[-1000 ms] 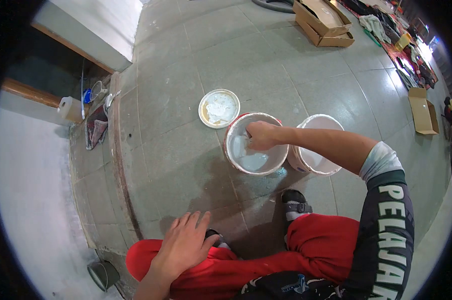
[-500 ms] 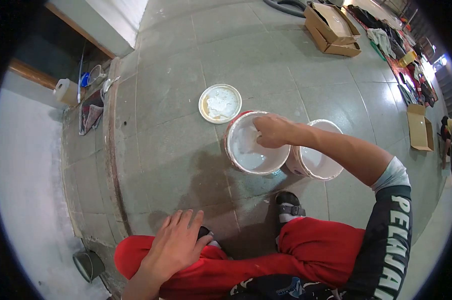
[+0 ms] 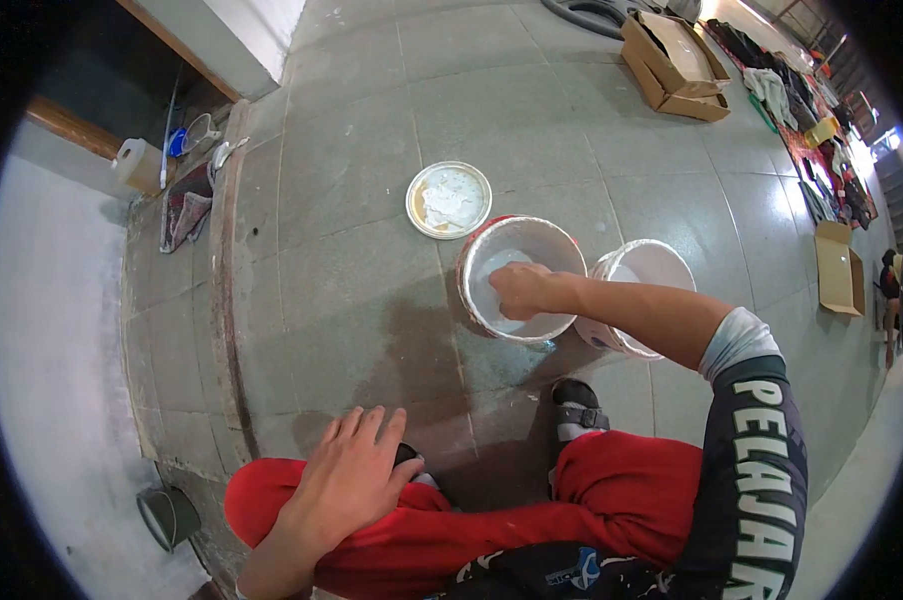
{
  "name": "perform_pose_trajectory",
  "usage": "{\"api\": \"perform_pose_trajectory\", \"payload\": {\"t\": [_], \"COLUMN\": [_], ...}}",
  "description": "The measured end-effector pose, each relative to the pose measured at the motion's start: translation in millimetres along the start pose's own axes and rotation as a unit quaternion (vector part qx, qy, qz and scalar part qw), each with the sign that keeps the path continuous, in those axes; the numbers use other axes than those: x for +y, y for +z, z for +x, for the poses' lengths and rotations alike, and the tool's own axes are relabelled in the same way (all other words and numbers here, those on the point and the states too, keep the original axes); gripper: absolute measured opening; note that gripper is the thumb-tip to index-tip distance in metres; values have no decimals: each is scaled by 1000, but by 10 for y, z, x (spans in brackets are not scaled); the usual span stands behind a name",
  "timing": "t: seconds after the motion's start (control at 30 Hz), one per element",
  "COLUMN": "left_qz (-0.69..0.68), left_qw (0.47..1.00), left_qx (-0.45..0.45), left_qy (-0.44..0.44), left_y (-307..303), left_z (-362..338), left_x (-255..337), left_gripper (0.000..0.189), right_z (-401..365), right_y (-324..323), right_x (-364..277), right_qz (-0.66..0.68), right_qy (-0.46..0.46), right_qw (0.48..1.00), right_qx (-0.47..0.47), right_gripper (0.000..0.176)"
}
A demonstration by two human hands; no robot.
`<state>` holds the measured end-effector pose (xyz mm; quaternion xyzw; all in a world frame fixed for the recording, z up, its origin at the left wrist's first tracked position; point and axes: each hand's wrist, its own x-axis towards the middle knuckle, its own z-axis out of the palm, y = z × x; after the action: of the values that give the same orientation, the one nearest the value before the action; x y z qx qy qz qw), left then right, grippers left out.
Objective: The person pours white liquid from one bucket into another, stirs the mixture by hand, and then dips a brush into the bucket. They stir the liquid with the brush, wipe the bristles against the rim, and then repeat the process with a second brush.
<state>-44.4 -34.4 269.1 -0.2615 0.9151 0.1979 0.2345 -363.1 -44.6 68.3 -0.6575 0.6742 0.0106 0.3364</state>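
Note:
My right hand (image 3: pixel 521 290) reaches down inside a white bucket (image 3: pixel 559 240) with red on its outside and a pale liquid in it. Its fingers are curled together, and whatever they hold, if anything, is hidden. A second white bucket (image 3: pixel 659 258) stands against the first, partly covered by my right forearm. Beyond them a round lid (image 3: pixel 451 200), smeared with white, lies flat on the floor. My left hand (image 3: pixel 351 480) rests palm down over my left knee in red trousers (image 3: pixel 611 490), open with its fingers stretched out.
Grey tiles (image 3: pixel 341 270) make up the floor, wet near the buckets. A raised ledge (image 3: pixel 223 330) runs along the left. Cardboard boxes (image 3: pixel 676 65) lie at the back right, with tools and cloths (image 3: pixel 821 130) beyond. A dark pail (image 3: pixel 169 520) stands by the wall.
My right hand has moved lower and toward me inside the bucket, and its forearm has come down with it. My left hand stays on the knee. The view has shifted slightly.

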Motion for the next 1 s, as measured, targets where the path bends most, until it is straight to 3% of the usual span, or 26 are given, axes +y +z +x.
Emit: {"api": "perform_pose_trajectory", "payload": {"t": [0.17,0.3,0.37,0.4,0.47,0.57,0.67,0.77,1.0], "left_qz": [7,4,3,2,4,3,1,0,-2], "left_qw": [1000,1000,1000,1000,1000,1000,1000,1000,1000], "left_qx": [-5,-3,-3,-4,-4,-2,-2,-4,-4], "left_qy": [8,6,4,2,7,12,10,10,6], "left_y": [-6,-2,-12,-14,-9,10,14,2,-5], "left_z": [-14,-32,-38,-38,-36,-20,-6,17,25], "left_x": [14,3,3,3,-1,-12,-9,-2,13], "left_gripper": [62,62,61,61,62,62,62,62,60], "right_z": [-69,-179,-59,-75,-121,-30,-43,-149,-130], "right_y": [-224,-371,-250,-298,-391,-189,-16,-21,-225], "right_x": [-130,-120,-9,-26,-51,50,88,102,45], "right_qz": [-130,-159,-186,-187,-187,-145,-47,-40,-88], "right_qy": [67,68,81,82,-11,-40,-11,-48,-30], "right_qw": [977,975,978,978,982,988,999,998,994], "right_qx": [-154,-140,-46,-46,10,29,15,7,-58], "right_gripper": [27,24,20,20,19,20,22,23,23]}}
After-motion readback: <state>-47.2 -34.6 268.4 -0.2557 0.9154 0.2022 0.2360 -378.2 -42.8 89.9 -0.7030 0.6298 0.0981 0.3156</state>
